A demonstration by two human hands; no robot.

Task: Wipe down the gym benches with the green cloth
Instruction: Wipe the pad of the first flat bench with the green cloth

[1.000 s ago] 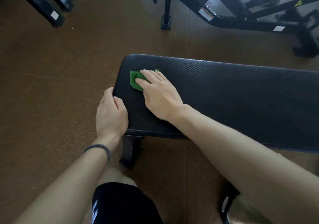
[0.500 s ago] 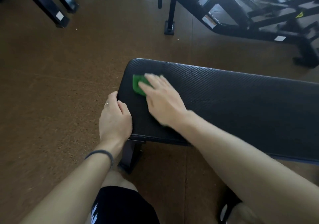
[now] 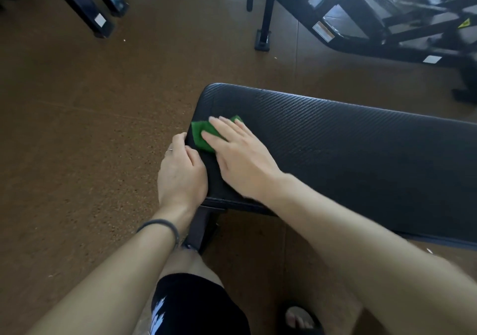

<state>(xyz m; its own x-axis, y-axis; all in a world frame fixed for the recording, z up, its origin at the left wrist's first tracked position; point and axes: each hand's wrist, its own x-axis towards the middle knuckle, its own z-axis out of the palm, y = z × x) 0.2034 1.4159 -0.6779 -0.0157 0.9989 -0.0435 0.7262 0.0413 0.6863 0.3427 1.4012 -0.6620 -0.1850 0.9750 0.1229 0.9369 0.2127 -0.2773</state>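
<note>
The right hand point(image 3: 242, 159) lies palm-down on the black bench pad point(image 3: 348, 143) at centre frame, fingers straight and slightly spread, pressing flat on the green cloth point(image 3: 200, 134). The cloth sits on the pad's left end, close to its left edge; most of it is covered by the fingers, with green showing to their left and a small corner above them. The right forearm runs from the lower right of the frame up and left to the wrist, crossing the pad's near edge.

The left hand point(image 3: 182, 177) grips the near-left corner of the pad, just left of the right hand. Its fingers curl over the pad's left edge and the thumb rests on the top surface. A thin ring shows on one finger, and a dark band point(image 3: 161, 227) circles the wrist. The left forearm extends from the lower left.

Black equipment frames point(image 3: 361, 22) stand on the brown floor point(image 3: 77, 141) at upper right and upper left.
</note>
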